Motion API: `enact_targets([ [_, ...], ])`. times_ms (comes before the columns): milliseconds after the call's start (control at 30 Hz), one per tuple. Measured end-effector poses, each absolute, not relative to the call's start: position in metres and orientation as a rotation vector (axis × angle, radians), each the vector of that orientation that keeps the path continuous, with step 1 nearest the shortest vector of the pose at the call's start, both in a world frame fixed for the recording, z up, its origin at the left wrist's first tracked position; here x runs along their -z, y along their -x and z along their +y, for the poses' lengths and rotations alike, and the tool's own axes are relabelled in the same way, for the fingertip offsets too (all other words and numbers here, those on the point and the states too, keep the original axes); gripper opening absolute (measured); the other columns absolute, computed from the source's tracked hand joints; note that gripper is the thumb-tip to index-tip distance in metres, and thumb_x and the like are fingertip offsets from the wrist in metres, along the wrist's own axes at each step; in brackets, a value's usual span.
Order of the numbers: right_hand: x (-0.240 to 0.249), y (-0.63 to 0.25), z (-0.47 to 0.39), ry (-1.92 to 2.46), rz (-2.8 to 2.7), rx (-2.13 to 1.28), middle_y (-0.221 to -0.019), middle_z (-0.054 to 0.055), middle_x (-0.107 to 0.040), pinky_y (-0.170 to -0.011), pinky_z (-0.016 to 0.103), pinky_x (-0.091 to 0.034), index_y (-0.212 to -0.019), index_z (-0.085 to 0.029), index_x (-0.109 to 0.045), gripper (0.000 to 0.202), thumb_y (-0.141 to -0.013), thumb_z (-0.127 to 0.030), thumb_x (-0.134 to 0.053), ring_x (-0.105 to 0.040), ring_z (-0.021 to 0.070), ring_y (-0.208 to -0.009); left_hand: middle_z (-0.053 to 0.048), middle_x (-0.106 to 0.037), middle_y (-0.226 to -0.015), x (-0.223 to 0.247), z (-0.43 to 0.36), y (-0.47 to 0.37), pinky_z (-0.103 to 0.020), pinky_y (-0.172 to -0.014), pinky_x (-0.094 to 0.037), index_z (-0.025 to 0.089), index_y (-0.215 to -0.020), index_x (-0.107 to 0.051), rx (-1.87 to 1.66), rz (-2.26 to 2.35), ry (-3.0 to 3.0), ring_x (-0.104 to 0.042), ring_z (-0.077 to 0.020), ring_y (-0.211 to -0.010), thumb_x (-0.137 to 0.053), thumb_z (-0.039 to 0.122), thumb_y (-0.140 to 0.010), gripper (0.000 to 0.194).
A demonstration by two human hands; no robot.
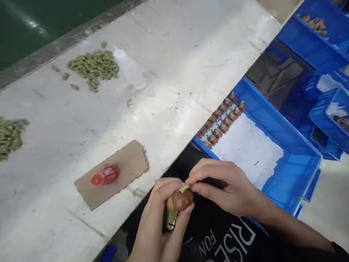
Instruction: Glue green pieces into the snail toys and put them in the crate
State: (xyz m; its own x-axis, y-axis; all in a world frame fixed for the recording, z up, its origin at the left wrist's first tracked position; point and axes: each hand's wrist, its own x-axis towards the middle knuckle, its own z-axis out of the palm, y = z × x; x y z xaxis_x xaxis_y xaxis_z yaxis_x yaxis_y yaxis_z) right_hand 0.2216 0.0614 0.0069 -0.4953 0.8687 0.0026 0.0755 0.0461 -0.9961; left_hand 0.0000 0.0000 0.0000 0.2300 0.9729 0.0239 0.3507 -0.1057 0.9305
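Note:
My left hand is closed around a small figurine with a glossy brown rounded part, a green part below and a black-and-white detail. With thumb and forefinger, my right hand pinches a small light-green piece against the brown part. Both hands are over my lap, just off the edge of the white table. On the table to the left, a piece of cardboard carries a red blob of glossy material. Farther back lies a pile of small green pieces.
Another green pile lies at the left edge of the white table. A blue crate at the right holds rows of small brown figurines on white paper. More blue crates stand behind it.

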Motion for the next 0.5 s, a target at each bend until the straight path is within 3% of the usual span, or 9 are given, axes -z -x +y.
enact_targets([
  [100, -0.007, -0.251, 0.050, 1.149, -1.702, -1.363, -0.117, 0.004, -0.076, -0.096, 0.027, -0.063, -0.147, -0.023, -0.076, 0.045, -0.106, -0.006, -0.075, -0.075, 0.0161, -0.101, 0.001, -0.074, -0.109, -0.002, 0.002, -0.020, -0.025, -0.088, -0.061, 0.033, -0.126, -0.068, -0.799, 1.361, -1.473, -0.074, -0.0190, -0.096, -0.070, 0.019, -0.110, 0.020],
  [200, -0.003, -0.275, 0.039, 1.243, -1.896, -1.188, -0.146, 0.010, -0.069, -0.115, 0.038, -0.059, -0.164, -0.028, -0.065, 0.065, -0.103, -0.004, -0.070, -0.071, 0.0239, -0.132, 0.000, -0.078, -0.104, 0.005, 0.004, -0.045, -0.030, -0.088, -0.061, 0.030, -0.120, -0.073, -0.652, 1.390, -1.199, -0.076, -0.0223, -0.094, -0.071, 0.035, -0.113, 0.009],
  [267, 0.003, -0.285, 0.032, 1.233, -2.083, -1.141, -0.158, 0.011, -0.066, -0.126, 0.047, -0.050, -0.160, -0.030, -0.067, 0.057, -0.107, -0.008, -0.070, -0.061, 0.0292, -0.150, -0.003, -0.082, -0.109, 0.015, 0.008, -0.061, -0.035, -0.093, -0.063, 0.028, -0.123, -0.076, -0.536, 1.320, -1.025, -0.080, -0.0265, -0.102, -0.068, 0.042, -0.114, 0.019],
  [300, 0.006, -0.288, 0.029, 1.225, -2.147, -1.145, -0.155, 0.010, -0.069, -0.127, 0.049, -0.048, -0.156, -0.030, -0.069, 0.051, -0.110, -0.010, -0.069, -0.061, 0.0299, -0.149, -0.005, -0.083, -0.114, 0.020, 0.010, -0.069, -0.038, -0.097, -0.063, 0.027, -0.125, -0.078, -0.480, 1.271, -0.973, -0.081, -0.0289, -0.107, -0.067, 0.044, -0.114, 0.023],
  [400, 0.017, -0.296, 0.024, 1.261, -2.173, -1.188, -0.130, 0.008, -0.077, -0.117, 0.051, -0.049, -0.149, -0.027, -0.072, 0.037, -0.116, -0.012, -0.063, -0.070, 0.0275, -0.127, -0.011, -0.084, -0.127, 0.032, 0.019, -0.086, -0.044, -0.105, -0.063, 0.025, -0.131, -0.079, -0.335, 1.157, -0.941, -0.080, -0.0336, -0.118, -0.067, 0.048, -0.112, 0.032],
  [500, 0.035, -0.313, 0.025, 1.400, -2.071, -1.197, -0.122, 0.008, -0.078, -0.106, 0.049, -0.053, -0.140, -0.026, -0.078, 0.030, -0.115, -0.016, -0.066, -0.072, 0.0264, -0.112, -0.013, -0.080, -0.143, 0.038, 0.024, -0.093, -0.043, -0.094, -0.066, 0.027, -0.146, -0.070, -0.315, 1.225, -0.887, -0.081, -0.0313, -0.113, -0.070, 0.053, -0.110, 0.044],
])
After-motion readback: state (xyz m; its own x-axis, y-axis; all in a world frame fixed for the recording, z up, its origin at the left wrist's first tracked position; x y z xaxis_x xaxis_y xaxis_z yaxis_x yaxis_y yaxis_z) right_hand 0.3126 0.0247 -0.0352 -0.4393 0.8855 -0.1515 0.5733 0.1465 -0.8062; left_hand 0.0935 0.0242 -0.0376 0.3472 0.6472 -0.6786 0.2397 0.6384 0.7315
